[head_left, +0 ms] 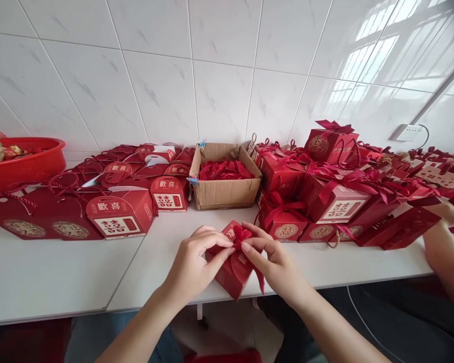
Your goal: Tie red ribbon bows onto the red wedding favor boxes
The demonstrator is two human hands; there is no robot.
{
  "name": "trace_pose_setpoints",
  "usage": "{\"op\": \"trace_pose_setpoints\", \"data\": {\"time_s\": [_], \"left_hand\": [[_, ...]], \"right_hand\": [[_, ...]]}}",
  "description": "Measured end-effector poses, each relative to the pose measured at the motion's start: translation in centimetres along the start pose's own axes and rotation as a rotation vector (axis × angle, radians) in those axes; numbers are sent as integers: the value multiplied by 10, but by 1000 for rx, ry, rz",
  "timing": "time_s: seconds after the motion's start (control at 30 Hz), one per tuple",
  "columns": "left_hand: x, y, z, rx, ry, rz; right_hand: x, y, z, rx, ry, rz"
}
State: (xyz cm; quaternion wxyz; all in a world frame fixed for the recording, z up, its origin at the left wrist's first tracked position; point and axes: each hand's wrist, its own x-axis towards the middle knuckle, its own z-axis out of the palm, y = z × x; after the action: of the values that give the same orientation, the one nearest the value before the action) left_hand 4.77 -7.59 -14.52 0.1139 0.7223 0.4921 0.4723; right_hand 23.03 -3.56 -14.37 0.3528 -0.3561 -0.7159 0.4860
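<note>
A small red gift box [232, 275] stands at the front edge of the white table, turned cornerwise, with a red ribbon bow [242, 235] on its top. My left hand [196, 257] pinches the bow's left side between thumb and fingers. On the other side, my right hand [274, 257] has its thumb and fingers closed on the right part of the same bow. One ribbon tail hangs down the box's right side, below my right hand. Behind the hands sits an open cardboard box [227, 195] filled with red ribbons [225, 170].
Red boxes without bows [117, 214] crowd the white table [60, 272] on the left, beside a red basin [34, 164]. Boxes with bows [336, 199] are piled on the right. Another person's hand and arm [444, 247] reach in at far right. A tiled wall stands behind.
</note>
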Motion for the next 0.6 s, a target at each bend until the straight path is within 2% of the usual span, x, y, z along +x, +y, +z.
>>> {"op": "trace_pose_setpoints", "data": {"time_s": [0.2,0.37,0.43,0.5,0.57,0.6], "left_hand": [[11,0,-15,19,-200,-61],[28,9,-26,74,-362,-60],[33,11,-28,96,-412,-66],[38,11,-29,105,-446,-69],[40,10,-30,102,-462,-61],[41,10,-31,102,-465,-57]], "right_hand": [[-1,8,-17,-278,136,-190],[1,0,-32,-531,94,-353],[-1,-8,-41,-651,40,-444],[-5,-17,-49,-750,-87,-510],[-6,-23,-55,-732,-204,-510],[-5,-25,-56,-671,-222,-489]]}}
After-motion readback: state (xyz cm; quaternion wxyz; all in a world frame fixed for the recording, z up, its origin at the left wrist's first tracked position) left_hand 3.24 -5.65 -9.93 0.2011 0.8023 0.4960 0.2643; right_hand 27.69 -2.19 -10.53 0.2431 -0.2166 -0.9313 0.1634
